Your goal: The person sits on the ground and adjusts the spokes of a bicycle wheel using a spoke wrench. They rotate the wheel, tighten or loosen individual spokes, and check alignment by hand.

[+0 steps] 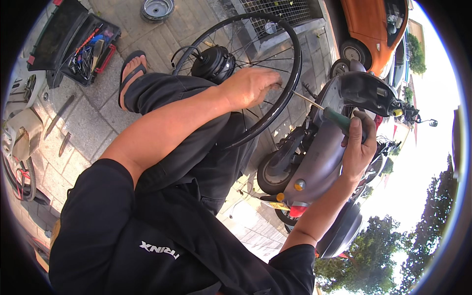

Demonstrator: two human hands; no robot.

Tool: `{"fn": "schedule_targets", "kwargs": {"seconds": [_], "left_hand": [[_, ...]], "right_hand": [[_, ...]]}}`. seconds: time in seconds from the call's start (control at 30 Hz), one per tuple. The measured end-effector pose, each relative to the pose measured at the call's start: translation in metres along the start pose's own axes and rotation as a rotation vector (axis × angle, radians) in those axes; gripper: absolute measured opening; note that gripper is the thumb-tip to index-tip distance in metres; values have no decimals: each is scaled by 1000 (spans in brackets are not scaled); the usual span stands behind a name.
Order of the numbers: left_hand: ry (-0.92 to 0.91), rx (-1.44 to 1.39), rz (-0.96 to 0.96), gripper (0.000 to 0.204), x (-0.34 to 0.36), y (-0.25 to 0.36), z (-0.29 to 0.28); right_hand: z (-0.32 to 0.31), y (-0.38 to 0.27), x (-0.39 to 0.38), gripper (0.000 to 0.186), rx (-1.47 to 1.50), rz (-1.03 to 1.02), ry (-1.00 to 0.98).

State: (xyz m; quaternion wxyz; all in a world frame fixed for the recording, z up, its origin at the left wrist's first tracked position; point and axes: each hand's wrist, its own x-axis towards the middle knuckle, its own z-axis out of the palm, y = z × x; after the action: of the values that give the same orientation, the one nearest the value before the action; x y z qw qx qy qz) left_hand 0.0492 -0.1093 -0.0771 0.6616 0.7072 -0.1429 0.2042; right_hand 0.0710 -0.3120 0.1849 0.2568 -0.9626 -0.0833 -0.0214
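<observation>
A black wheel rim (pixel 295 44) with spokes and a black hub motor (pixel 214 66) rests against my bent leg in dark trousers. My left hand (pixel 248 88) is at the rim's right part, inside it, fingertips pinched on something small I cannot make out beside the screwdriver's shaft. My right hand (pixel 359 145) is closed round the green handle of a screwdriver (pixel 335 117), whose long metal shaft reaches up-left to the rim near my left fingers.
An open black toolbox (pixel 88 51), loose metal tools (pixel 59 118) and a round metal part (pixel 156 9) lie on the pavement (pixel 103 128). A metal grate (pixel 260 10) is above the wheel. Parked scooters (pixel 314 162) and an orange car (pixel 373 24) stand at the right.
</observation>
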Motion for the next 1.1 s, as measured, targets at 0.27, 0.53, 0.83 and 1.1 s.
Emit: {"fn": "schedule_targets", "kwargs": {"seconds": [0.27,0.53,0.83,1.1], "left_hand": [[-4,1,4,22,0,-1,4],[2,20,3,21,0,-3,4],[-11,14,16,19,0,-4,2],[2,19,50,19,1,-7,3]], "right_hand": [[-2,-6,11,45,-21,-283,-74],[-5,-18,13,41,5,-51,-163],[0,-9,15,45,-96,-122,-113],[1,-15,16,51,-147,-49,-47]]}}
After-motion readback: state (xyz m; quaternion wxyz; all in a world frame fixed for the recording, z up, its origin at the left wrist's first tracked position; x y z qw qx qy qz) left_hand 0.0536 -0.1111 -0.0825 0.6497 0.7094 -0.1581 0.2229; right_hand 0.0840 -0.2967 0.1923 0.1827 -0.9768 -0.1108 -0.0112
